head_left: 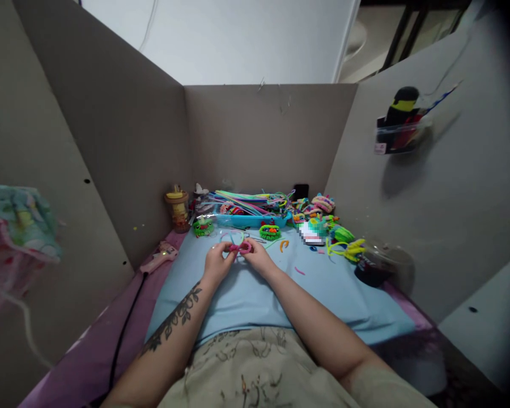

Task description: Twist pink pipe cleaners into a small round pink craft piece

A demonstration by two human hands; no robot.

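Left hand (pixel 216 265) and right hand (pixel 259 259) reach forward, nearly meeting, both curled inward, pinching a looped pink strip (pixel 235 248) above the far half of the blue cloth (pixel 246 300). Near its right edge, dark jar (pixel 374 276); what looks like pale lettering (pixel 366 271), unreadable from here.

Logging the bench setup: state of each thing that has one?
Left hand: closed on pink pipe cleaner
Right hand: closed on it
Pink pipe cleaner: looped
Blue tray: loaded with pipe cleaners
Glue gun: lying down, power unclear
Wall holder: loaded
Tub: standing, lid unclear
Blue sheet: spread, creased
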